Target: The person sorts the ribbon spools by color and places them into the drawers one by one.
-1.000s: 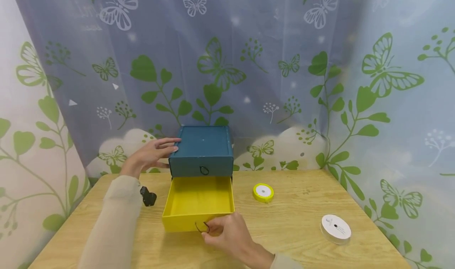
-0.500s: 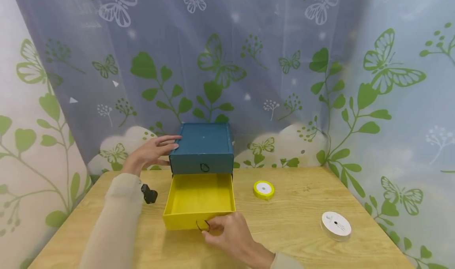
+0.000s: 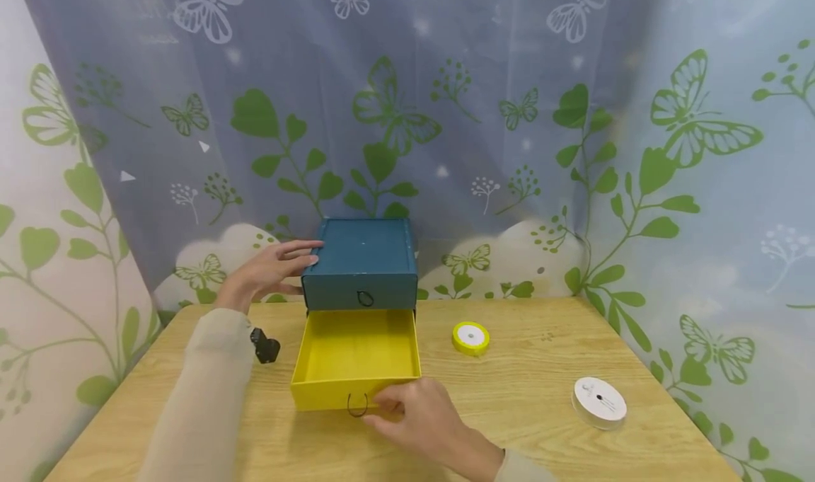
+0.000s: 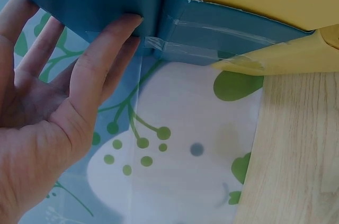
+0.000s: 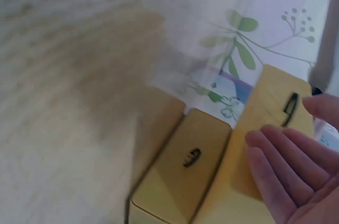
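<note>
A two-tier drawer box (image 3: 366, 248) with a dark blue top stands on the table, its lower yellow drawer (image 3: 318, 396) pulled out, with nothing inside. My left hand (image 3: 270, 268) steadies the box at its left side. In the left wrist view, the thumb (image 4: 114, 49) presses the blue side wall while the fingertips reach the top edge. At the drawer's right front corner is my right hand (image 3: 423, 422). Its thumb and fingers are spread apart beside the black cord loop (image 3: 349, 404), which hangs free on the drawer front. The right wrist view shows that loop (image 5: 290, 108) between thumb and fingertips, ungripped.
A yellow ribbon roll (image 3: 471, 337) lies right of the box, and a white spool (image 3: 599, 400) farther right. Left of the drawer, by the left sleeve (image 3: 213, 376), sits a small black object (image 3: 264, 347). A patterned curtain (image 3: 477, 156) hangs behind the table.
My right hand has let go of the cord loop and shifted slightly right. The drawer stays pulled out, and my left hand keeps its place on the box.
</note>
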Demonstrator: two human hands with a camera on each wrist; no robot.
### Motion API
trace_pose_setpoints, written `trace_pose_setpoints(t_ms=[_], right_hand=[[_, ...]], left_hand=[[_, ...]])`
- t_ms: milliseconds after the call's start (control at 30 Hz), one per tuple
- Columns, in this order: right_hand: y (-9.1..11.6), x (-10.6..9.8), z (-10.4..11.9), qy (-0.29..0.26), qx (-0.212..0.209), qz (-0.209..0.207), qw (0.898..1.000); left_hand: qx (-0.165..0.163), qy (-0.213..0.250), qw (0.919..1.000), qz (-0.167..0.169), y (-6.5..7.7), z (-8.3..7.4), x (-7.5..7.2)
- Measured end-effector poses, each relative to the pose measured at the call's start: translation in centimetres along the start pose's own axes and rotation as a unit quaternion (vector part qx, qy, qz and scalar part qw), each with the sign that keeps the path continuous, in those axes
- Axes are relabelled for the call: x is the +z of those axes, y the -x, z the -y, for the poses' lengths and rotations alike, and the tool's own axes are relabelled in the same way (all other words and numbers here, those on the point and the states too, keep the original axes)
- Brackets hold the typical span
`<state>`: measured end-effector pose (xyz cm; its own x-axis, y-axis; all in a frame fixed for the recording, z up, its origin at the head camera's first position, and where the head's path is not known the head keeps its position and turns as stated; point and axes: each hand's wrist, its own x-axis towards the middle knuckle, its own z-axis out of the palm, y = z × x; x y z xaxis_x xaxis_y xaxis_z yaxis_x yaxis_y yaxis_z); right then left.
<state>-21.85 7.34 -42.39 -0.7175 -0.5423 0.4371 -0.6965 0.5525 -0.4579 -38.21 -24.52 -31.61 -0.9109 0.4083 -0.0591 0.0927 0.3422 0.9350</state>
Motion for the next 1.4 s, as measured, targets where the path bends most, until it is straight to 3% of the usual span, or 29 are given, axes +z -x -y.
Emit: trace_pose_setpoints(t_ms=[333, 667, 1033, 1400], right_hand=[[0.9, -5.4, -1.8, -0.03, 0.018, 0.098, 0.995], [2.2, -11.6, -6.2, 0.005, 0.074, 0.169, 0.983], [6.3, -15.8, -12.0, 0.002, 0.129, 0.181, 0.975], [10.8, -18.5, -17.8, -0.002, 0.125, 0.153, 0.98]], left_hand=[[0.003, -0.004, 1.0, 0.001, 0.0, -0.3, -0.2], [0.0, -0.004, 1.0, 0.0, 0.0, -0.2, -0.2], [0.002, -0.004, 1.0, 0.0, -0.3, 0.0, 0.0], [-0.005, -0.006, 1.0, -0.005, -0.2, -0.1, 0.1]])
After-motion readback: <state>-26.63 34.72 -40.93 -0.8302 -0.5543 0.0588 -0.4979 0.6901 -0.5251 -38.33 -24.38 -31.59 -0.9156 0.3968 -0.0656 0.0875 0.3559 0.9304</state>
